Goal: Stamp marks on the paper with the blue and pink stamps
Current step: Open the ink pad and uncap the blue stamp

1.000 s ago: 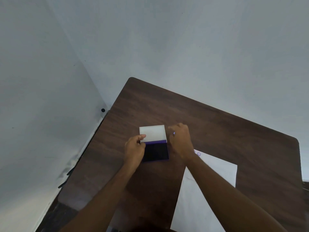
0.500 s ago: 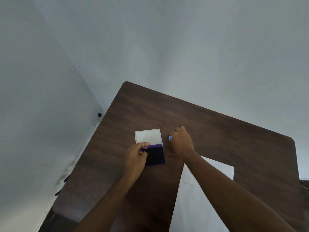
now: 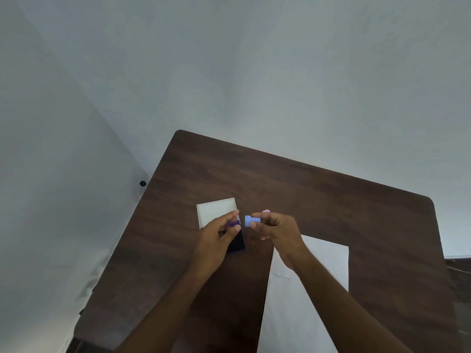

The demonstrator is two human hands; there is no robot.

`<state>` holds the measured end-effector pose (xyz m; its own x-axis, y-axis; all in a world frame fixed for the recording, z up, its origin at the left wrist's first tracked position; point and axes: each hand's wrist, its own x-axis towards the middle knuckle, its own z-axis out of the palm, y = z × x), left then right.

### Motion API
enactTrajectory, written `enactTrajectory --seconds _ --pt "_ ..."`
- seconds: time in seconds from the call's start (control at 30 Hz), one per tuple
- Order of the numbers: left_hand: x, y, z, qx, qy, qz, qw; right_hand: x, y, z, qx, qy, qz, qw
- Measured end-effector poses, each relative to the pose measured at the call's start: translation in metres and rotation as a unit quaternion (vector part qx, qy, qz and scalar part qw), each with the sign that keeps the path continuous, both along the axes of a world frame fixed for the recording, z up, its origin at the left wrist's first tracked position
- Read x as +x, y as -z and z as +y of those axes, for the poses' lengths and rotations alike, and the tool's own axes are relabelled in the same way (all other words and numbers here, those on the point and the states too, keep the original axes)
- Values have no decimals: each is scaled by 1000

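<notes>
My right hand (image 3: 276, 231) holds a small blue stamp (image 3: 251, 221) sideways in its fingertips, lifted above the table. A bit of the pink stamp (image 3: 266, 211) shows just behind that hand. My left hand (image 3: 219, 238) hovers over the open ink pad (image 3: 237, 242), fingers apart, with the pad's purple edge showing between them. The pad's white lid (image 3: 215, 212) lies flat behind it. White paper (image 3: 323, 261) lies to the right, partly under my right forearm.
The dark wooden table (image 3: 293, 189) stands against grey walls at the back and left. A small black knob (image 3: 143, 183) sits on the left wall beside the table's edge.
My right hand has lifted off the table with the blue stamp, which now shows clearly. My left hand has risen from the pad's edge and spread its fingers.
</notes>
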<state>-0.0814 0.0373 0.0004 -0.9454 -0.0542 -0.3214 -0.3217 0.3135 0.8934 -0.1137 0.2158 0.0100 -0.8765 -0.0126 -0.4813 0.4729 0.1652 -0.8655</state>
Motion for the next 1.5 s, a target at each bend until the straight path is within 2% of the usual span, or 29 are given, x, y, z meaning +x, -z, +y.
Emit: enactTrajectory --seconds 0.13,0.23,0.8,1.27,1.5 --pt "0 -9 8 21 27 13 999 9 -4 0 -14 5 -6 1000" --pt "1 -11 10 2 39 15 999 13 -9 0 -21 5 5 1000" --pt "2 -14 15 -31 36 25 999 19 -9 4 -21 6 5 1000" --pt "2 -15 12 -5 27 21 999 19 -14 1 -25 13 -5 1000" --pt "8 -13 3 64 7 8 998 24 -18 1 -80 20 -15 996"
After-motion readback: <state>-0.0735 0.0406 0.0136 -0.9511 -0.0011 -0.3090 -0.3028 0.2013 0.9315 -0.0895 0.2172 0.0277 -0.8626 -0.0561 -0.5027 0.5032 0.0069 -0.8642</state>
